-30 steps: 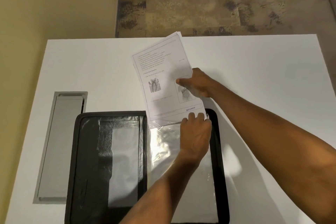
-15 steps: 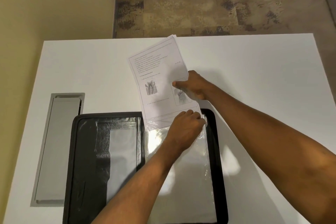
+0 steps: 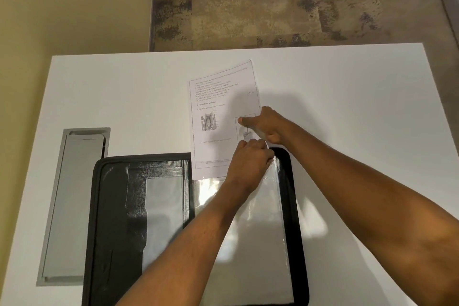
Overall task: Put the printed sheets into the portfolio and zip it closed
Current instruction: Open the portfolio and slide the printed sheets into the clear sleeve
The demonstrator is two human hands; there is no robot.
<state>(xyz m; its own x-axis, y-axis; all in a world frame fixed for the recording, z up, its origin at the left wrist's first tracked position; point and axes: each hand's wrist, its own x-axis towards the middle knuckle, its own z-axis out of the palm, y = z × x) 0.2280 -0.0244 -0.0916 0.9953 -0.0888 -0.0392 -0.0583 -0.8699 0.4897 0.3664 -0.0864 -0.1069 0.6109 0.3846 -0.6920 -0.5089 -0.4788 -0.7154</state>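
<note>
A black zip portfolio (image 3: 116, 206) lies open on the white table, with a clear plastic sleeve (image 3: 263, 243) on its right half. The printed sheets (image 3: 218, 112), with text and a tooth drawing, stick out past the portfolio's far edge, their lower end inside the sleeve's mouth. My right hand (image 3: 265, 124) pinches the sheets at their right edge, thumb on top. My left hand (image 3: 250, 164) grips the sleeve's top edge just below it, covering the sheets' lower right corner.
A grey metal cable hatch (image 3: 74, 206) is set into the table (image 3: 347, 107) left of the portfolio. A yellow wall runs along the table's left side. Beyond the far edge is mottled brown carpet (image 3: 273, 7).
The sheets have slid lower into the sleeve and stand straighter. Both hands moved closer together at the sleeve's top right. The head camera tilted slightly.
</note>
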